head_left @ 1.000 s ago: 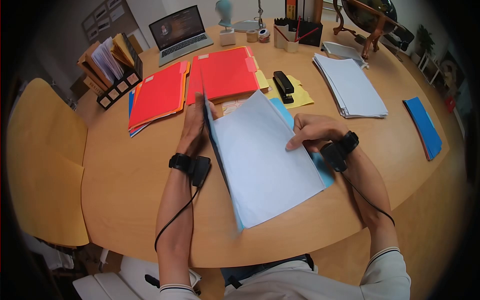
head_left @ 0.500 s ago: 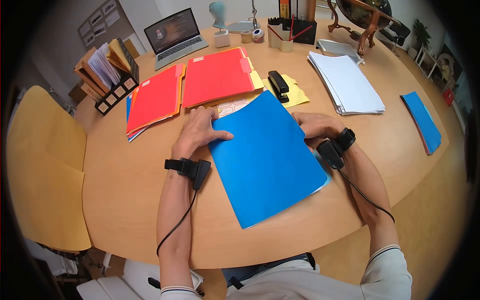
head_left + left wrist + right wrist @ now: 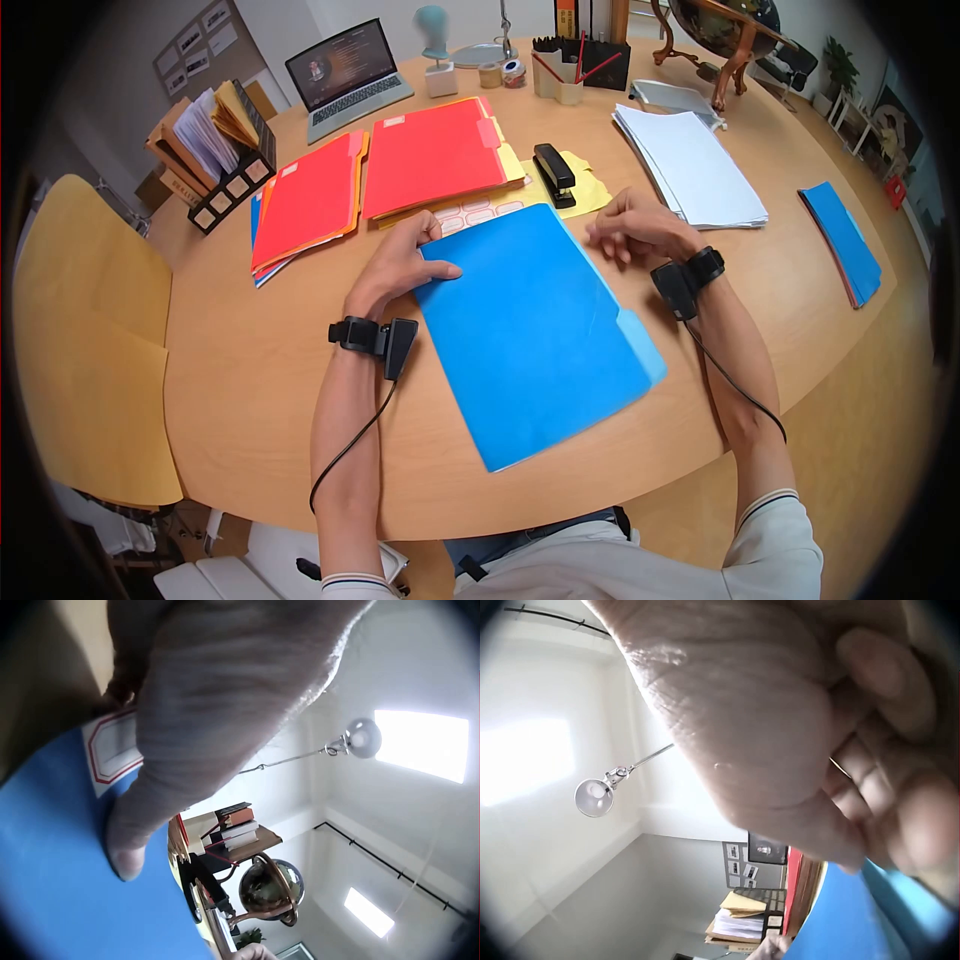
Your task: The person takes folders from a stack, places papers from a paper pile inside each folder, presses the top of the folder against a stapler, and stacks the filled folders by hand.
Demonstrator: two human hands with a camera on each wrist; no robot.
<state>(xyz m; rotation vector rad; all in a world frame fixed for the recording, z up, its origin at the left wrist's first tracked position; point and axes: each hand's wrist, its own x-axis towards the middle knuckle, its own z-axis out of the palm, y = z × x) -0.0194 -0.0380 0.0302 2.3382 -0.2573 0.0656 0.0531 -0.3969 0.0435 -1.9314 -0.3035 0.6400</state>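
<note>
A closed blue folder (image 3: 530,335) with a light blue tab (image 3: 641,345) lies in front of the person. My left hand (image 3: 398,262) pinches its upper left edge, the thumb flat on the cover and the other fingers mostly hidden beyond the edge. In the left wrist view a white, red-bordered label (image 3: 112,754) shows beside that thumb. My right hand (image 3: 640,225) hovers just off the folder's upper right edge, fingers loosely curled with nothing in them. Behind the folder, a sheet of red-bordered labels (image 3: 480,211) sticks out, partly covered.
Two stacks of red folders (image 3: 435,155) lie behind, at left. A black stapler (image 3: 554,175) sits on yellow paper (image 3: 590,190). White paper (image 3: 690,165) is stacked at right, near more blue folders (image 3: 840,245). A laptop (image 3: 345,75) and pen holders (image 3: 558,78) stand farther back.
The folder's blue cover has swung down over the white sheet, carried by my left hand. My right hand has come off the papers and moved to the right, uncovering the folder's tab.
</note>
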